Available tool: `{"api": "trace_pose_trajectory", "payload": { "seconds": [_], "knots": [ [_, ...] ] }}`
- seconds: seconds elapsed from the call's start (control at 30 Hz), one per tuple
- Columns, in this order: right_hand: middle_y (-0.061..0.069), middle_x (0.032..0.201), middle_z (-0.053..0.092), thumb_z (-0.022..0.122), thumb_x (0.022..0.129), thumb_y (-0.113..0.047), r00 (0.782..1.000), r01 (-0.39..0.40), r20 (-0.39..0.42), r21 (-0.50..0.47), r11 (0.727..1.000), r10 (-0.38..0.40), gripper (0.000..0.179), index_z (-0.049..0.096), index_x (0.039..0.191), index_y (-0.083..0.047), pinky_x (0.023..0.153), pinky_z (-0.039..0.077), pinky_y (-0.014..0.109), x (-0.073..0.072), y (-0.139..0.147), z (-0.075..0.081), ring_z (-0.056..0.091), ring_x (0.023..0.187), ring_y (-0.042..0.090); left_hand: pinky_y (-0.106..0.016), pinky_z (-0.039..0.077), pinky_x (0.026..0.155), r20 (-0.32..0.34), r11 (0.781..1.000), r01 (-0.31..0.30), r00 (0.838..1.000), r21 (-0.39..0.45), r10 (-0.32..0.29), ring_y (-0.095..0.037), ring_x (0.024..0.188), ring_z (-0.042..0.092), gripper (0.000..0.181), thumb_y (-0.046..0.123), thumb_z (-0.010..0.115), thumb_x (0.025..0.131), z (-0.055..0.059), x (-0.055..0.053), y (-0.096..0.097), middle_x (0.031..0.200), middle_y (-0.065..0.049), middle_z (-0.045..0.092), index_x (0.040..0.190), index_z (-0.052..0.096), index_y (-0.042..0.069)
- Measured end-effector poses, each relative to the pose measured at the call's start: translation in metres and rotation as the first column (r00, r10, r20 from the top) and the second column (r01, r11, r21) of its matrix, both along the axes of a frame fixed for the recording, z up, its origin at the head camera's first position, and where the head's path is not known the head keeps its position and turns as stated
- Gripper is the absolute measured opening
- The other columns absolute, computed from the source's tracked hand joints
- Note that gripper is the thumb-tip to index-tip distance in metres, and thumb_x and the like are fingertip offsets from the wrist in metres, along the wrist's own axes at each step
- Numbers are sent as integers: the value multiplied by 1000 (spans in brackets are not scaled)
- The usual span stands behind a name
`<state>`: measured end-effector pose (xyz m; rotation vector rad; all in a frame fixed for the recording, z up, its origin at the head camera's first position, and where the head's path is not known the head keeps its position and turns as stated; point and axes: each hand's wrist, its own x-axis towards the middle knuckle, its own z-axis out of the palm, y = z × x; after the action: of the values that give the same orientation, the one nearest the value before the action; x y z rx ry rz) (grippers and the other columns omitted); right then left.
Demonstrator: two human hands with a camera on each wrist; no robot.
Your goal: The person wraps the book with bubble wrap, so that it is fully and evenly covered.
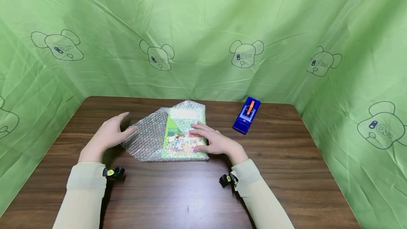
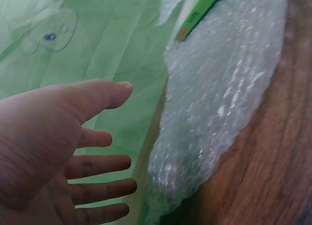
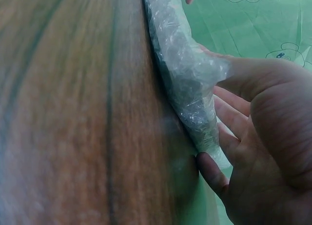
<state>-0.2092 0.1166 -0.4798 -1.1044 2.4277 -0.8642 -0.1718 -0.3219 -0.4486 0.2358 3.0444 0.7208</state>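
Observation:
A book with a green and white, colourfully illustrated cover (image 1: 182, 144) lies on the table, covered by clear bubble wrap (image 1: 147, 139). The wrap spreads out to the left of the book in a pointed flap. My right hand (image 1: 219, 141) rests on the right part of the wrapped book, fingers spread across the cover. In the right wrist view its thumb and fingers lie along the edge of the bubble wrap (image 3: 183, 73). By the tip of the flap, my left hand (image 1: 109, 135) is held with thumb and fingers apart, and nothing is in it.
A blue rectangular case (image 1: 243, 124) with an orange and black item on it lies to the right, near the back of the brown wooden table (image 1: 279, 172). Green cloth (image 1: 203, 17) with mouse-head drawings hangs behind the table and along both sides.

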Motion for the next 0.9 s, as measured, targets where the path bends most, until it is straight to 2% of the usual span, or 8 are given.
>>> {"api": "trace_pose_trajectory", "payload": {
  "seconds": [0.2, 0.37, 0.57, 0.73, 0.9],
  "knots": [
    [0, 182, 24, 73, 106, -39, 1000, -3, -2, -11, 1000, 3, 66, 50, 166, -21, 124, 11, 83, 2, 0, 2, 9, 170, 26, -76, 43, 111, 51, 1000, -18, 999, 25, 16, -61, 140, 49, 91, 52, 69, 106, 1, 3, -7, 155, -40, 50, 164, 36, -9],
    [0, 182, 24, 73, 106, -38, 1000, -4, 1, -10, 1000, 4, 66, 50, 166, -21, 124, 11, 82, 2, 0, 3, 9, 170, 25, -73, 49, 105, 74, 999, -3, 997, 32, 0, -57, 129, 60, 90, 47, 73, 104, -1, 3, -10, 150, -37, 56, 164, 36, -9],
    [0, 182, 23, 74, 106, -37, 1000, -4, 7, -10, 1000, 4, 67, 49, 166, -21, 125, 11, 81, 1, -1, 2, 8, 170, 25, -68, 52, 100, 78, 999, 24, 997, 48, -28, -52, 122, 66, 94, 46, 79, 101, -6, 2, -12, 142, -33, 64, 164, 35, -9],
    [0, 182, 23, 75, 105, -38, 1000, 2, 17, -7, 1000, -1, 68, 49, 166, -22, 125, 10, 81, 1, -1, 3, 8, 170, 25, -65, 55, 95, 74, 998, 28, 997, 57, -33, -47, 114, 70, 91, 45, 81, 99, -7, 2, -12, 137, -31, 68, 162, 41, -8],
    [0, 182, 23, 74, 106, -38, 1000, -3, 15, -14, 1000, 4, 68, 49, 166, -21, 125, 10, 81, 2, 0, 5, 8, 170, 26, -54, 57, 88, 73, 997, 24, 997, 73, -30, -37, 106, 72, 81, 44, 82, 99, -9, 2, -11, 129, -25, 72, 156, 51, -4]
  ]
}}
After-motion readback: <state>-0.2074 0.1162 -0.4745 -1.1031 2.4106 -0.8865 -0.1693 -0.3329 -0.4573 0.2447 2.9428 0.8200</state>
